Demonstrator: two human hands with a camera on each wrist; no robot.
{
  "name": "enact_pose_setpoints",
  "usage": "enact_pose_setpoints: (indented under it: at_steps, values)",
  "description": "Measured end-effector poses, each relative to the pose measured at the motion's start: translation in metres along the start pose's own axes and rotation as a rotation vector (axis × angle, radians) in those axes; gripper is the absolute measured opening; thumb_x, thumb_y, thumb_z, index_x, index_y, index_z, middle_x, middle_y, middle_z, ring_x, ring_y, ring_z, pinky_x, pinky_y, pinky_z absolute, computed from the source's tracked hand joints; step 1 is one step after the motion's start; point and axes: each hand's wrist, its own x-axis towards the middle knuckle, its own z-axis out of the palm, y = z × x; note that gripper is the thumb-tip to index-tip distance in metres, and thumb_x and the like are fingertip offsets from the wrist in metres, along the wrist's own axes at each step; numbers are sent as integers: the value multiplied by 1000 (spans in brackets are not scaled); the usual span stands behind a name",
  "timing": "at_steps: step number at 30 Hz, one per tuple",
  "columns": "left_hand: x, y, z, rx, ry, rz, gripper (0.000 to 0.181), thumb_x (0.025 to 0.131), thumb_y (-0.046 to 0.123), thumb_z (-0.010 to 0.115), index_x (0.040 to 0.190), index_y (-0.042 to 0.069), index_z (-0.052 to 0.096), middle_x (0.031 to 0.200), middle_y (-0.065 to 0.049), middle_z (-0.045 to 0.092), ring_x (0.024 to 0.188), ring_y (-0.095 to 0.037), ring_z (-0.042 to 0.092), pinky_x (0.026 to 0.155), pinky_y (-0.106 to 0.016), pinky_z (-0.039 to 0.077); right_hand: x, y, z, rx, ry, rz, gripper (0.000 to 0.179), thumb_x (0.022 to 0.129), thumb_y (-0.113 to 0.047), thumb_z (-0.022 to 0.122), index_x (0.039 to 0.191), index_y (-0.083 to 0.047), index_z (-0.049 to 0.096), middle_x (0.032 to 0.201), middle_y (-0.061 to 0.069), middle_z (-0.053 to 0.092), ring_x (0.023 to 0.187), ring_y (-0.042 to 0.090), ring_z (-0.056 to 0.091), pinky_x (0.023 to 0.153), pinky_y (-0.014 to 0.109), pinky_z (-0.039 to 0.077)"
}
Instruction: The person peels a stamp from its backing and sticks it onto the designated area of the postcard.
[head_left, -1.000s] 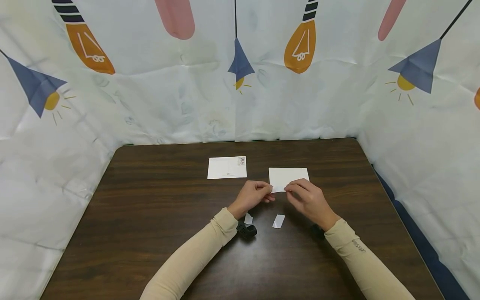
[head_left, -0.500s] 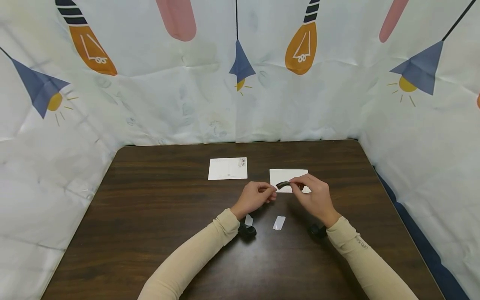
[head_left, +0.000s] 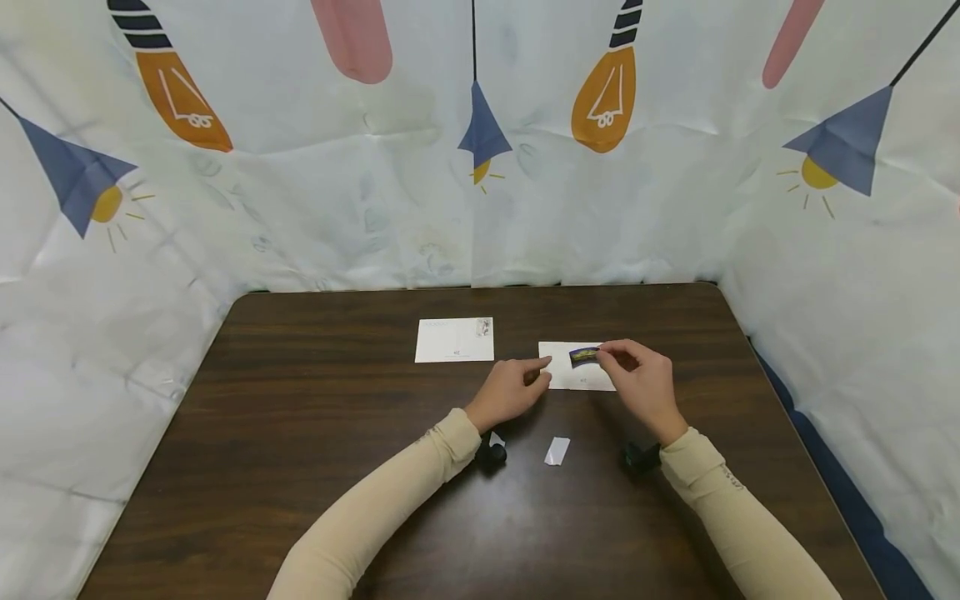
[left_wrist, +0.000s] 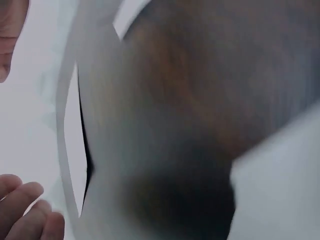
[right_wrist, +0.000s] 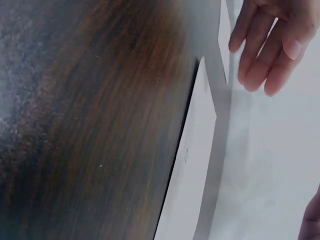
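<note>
In the head view, my right hand (head_left: 643,385) pinches a small dark, colourful stamp-like sticker (head_left: 582,357) between thumb and index finger. It bends slightly and is above or on the white postcard (head_left: 557,379); contact is hard to tell. My left hand (head_left: 510,389) stretches its index finger to that card's left edge, the thumb apart. Left of this lies a second white postcard (head_left: 446,343) with a small printed stamp in its upper right corner. The right wrist view shows the nearer postcard (right_wrist: 192,155) edge-on; the sticker cannot be made out there.
A small white paper slip (head_left: 557,451) lies on the dark wooden table (head_left: 315,400) in front of the hands. Another slip (head_left: 497,438) shows partly behind the left wrist. A black wrist camera (head_left: 640,457) sits under the right wrist. A patterned white curtain (head_left: 360,208) surrounds the table.
The sticker has come into view in my right hand, which moved up and right, bringing it over the right postcard. The left hand's pinch has loosened, its index finger now straight at the card's edge.
</note>
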Motion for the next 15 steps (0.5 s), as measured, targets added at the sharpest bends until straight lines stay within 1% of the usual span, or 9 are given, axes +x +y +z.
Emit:
enact_pose_setpoints:
  at_steps: [1,3,4,5,6,7,8,11,15]
  values:
    - [1,0,-1,31,-8,21,44,106,28,54,144,8,61,124,-23,74,49,-10,37,56,-25,40,1,1,-1,10,-11,31,9,94,-15,77,98,-8,80,86,11,79,68,-4,60,59,14,50]
    - [4,1,-2,101,-8,59,47,106,31,54,146,7,59,137,-25,66,56,-15,58,64,-31,53,3,2,-3,26,-30,90,12,95,-19,75,99,-8,80,85,13,80,66,-3,61,57,16,49]
    - [6,1,-2,130,-7,74,48,106,32,55,147,6,58,146,-23,60,71,-19,70,74,-35,59,4,3,-5,27,-38,113,14,96,-21,75,100,-8,80,85,13,80,66,-3,61,56,18,49]
    - [7,2,-2,162,-12,86,50,107,34,55,148,5,57,148,-22,58,94,-22,76,87,-40,61,5,3,-6,26,-45,136,16,96,-22,74,100,-8,80,85,14,80,66,-3,62,55,19,49]
    - [9,2,-2,191,-19,95,52,107,35,54,148,5,56,150,-20,57,117,-24,73,99,-44,60,7,4,-7,24,-52,155,17,97,-24,74,101,-8,80,86,14,80,66,-2,63,55,20,50]
    - [10,3,-2,218,-23,104,53,107,36,54,149,4,55,152,-18,57,135,-26,63,109,-47,55,8,5,-7,20,-59,173,18,97,-25,73,101,-8,80,87,15,80,66,-2,63,55,21,50]
    - [12,3,-2,243,-31,108,54,107,37,54,150,4,53,153,-17,56,146,-28,52,115,-49,50,9,6,-8,16,-65,188,20,98,-26,73,102,-8,80,87,15,80,66,-1,64,55,21,51]
    - [16,4,-1,304,-69,97,60,107,40,54,154,3,48,158,-15,51,154,-28,42,123,-45,43,14,9,-9,11,-85,223,23,98,-29,71,103,-8,80,89,16,80,70,5,69,58,21,53]
    - [22,5,0,368,-116,75,65,107,42,52,157,1,41,163,-17,44,157,-29,36,129,-41,35,19,12,-11,28,-99,265,25,99,-31,71,105,-8,80,92,18,80,75,19,75,63,20,57]
